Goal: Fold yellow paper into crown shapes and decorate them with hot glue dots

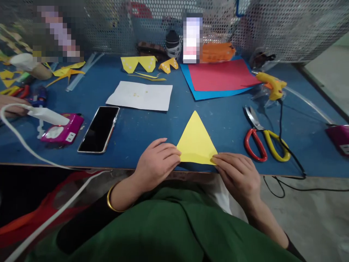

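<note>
A yellow paper triangle (195, 140) lies at the front edge of the blue table, its tip pointing away from me. My left hand (158, 162) pinches its left bottom corner between thumb and fingers. At the opposite bottom corner, my right hand (240, 173) grips the paper the same way. The lower edge between my hands bows slightly off the tabletop. To the right of the paper lie scissors (257, 127) with one red and one yellow handle, blades apart. A black-screened phone (99, 129) rests left of my left hand.
Beyond the triangle are a white sheet (140, 95), yellow paper cutouts (139, 64), and red paper (220, 76) over blue paper (203, 95). A yellow glue gun (272, 85) trails its cord past the scissors. Further left, another person's hand (13, 105) is near a magenta power socket (64, 129).
</note>
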A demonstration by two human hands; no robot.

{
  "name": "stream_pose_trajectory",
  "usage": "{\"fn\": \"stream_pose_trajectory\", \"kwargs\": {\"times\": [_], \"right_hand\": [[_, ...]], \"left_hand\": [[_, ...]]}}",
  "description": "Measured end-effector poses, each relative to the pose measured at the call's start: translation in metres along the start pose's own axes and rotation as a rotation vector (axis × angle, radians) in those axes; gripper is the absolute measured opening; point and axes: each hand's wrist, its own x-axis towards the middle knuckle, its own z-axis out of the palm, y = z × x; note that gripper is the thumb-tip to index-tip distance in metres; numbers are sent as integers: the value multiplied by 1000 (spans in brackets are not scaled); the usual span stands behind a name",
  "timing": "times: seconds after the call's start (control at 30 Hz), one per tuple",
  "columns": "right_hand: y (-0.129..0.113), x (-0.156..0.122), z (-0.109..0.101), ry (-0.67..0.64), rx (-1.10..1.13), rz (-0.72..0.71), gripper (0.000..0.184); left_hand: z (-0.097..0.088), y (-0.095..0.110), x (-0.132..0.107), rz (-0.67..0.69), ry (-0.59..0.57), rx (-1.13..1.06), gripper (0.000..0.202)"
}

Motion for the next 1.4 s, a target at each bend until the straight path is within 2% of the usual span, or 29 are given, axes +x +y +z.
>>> {"fn": "stream_pose_trajectory", "kwargs": {"times": [0.17, 0.23, 0.37, 0.43, 0.53, 0.6, 0.67, 0.87, 1.03, 1.4], "right_hand": [[-6, 12, 5, -69, 34, 158, 4], [-3, 23, 7, -65, 29, 202, 8], [15, 54, 13, -14, -87, 185, 16], [27, 67, 16, -80, -149, 170, 19], [41, 78, 21, -240, -173, 119, 22], [45, 78, 24, -277, -134, 107, 23], [46, 75, 27, -255, -53, 133, 21], [42, 69, 35, -228, 175, 343, 18], [43, 72, 35, -261, 223, 452, 17], [41, 73, 35, -241, 146, 514, 24]], "left_hand": [[0, -1, 3, -10, 8, 34, 12], [-1, -4, 12, -36, 33, 81, 14], [-3, -16, 41, -63, 91, 252, 21], [-2, -25, 54, -91, 38, 312, 25], [2, -36, 64, -114, -129, 307, 26], [5, -41, 63, -138, -171, 251, 24], [6, -43, 61, -160, -162, 197, 22], [3, -46, 54, -141, -160, -38, 16], [6, -51, 55, -285, -120, -222, 8], [8, -49, 60, -402, -141, -130, 16]]}}
